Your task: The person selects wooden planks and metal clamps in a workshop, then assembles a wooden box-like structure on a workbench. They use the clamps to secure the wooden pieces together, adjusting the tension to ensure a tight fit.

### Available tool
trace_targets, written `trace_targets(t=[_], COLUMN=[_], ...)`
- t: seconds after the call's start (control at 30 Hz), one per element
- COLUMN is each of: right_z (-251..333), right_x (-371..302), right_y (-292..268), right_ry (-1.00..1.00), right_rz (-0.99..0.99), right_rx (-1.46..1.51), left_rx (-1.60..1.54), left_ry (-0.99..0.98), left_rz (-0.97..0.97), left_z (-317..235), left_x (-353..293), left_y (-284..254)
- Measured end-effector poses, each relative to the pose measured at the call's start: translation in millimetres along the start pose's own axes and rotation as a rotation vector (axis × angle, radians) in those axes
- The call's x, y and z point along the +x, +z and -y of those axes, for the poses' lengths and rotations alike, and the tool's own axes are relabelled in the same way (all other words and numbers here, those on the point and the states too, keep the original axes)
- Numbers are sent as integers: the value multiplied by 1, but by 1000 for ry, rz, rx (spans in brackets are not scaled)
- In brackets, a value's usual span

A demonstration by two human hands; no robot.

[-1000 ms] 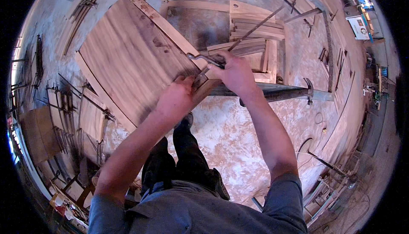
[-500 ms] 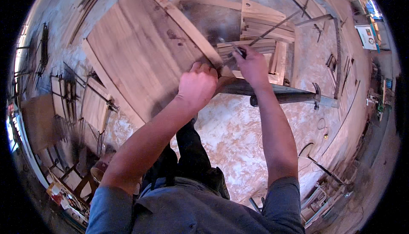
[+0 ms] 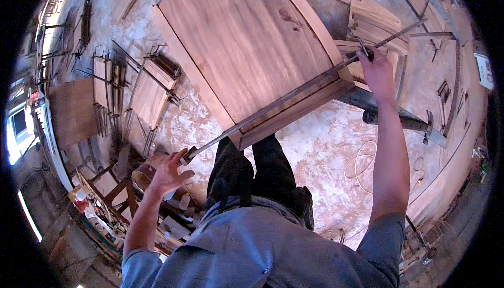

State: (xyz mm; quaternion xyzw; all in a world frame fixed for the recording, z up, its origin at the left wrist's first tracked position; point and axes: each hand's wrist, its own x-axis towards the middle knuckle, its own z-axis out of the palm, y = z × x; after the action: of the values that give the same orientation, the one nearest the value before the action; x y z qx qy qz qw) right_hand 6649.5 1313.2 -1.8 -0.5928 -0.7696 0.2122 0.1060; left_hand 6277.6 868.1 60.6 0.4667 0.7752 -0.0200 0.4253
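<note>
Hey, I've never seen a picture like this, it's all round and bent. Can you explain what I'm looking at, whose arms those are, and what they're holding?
This comes from a wide fisheye camera worn on a person's head, looking down. That lens bends straight edges near the rim, so the room looks curved. The two forearms rising from the lower edge belong to the wearer, and the blue shirt and dark trousers are theirs too.

In front of them lies a large wooden panel with a framed edge, raised above a pale, dusty floor. A long metal bar clamp runs along the panel's near edge. The right hand grips the bar's far end, near its handle. The left hand is open, fingers spread, at the bar's near end, touching or almost touching it.

More wooden frames lie beyond, and smaller clamped panels sit to the left.
</note>
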Motion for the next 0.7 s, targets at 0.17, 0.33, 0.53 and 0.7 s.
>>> trace_targets(t=[0.17, 0.33, 0.53, 0.7], right_z=[-11, 8, 32, 17], right_x=[1, 3, -21, -22], right_y=[-1, -3, 1, 8], right_ry=[-9, 92, -28, 2], right_rz=[34, 75, 27, 8], right_rx=[-86, 19, 48, 75], left_rx=[-304, -408, -424, -195], left_ry=[86, 117, 105, 188], left_rz=[-107, -227, -217, -311], left_z=[34, 52, 40, 1], left_x=[17, 26, 36, 54], left_y=[37, 66, 70, 60])
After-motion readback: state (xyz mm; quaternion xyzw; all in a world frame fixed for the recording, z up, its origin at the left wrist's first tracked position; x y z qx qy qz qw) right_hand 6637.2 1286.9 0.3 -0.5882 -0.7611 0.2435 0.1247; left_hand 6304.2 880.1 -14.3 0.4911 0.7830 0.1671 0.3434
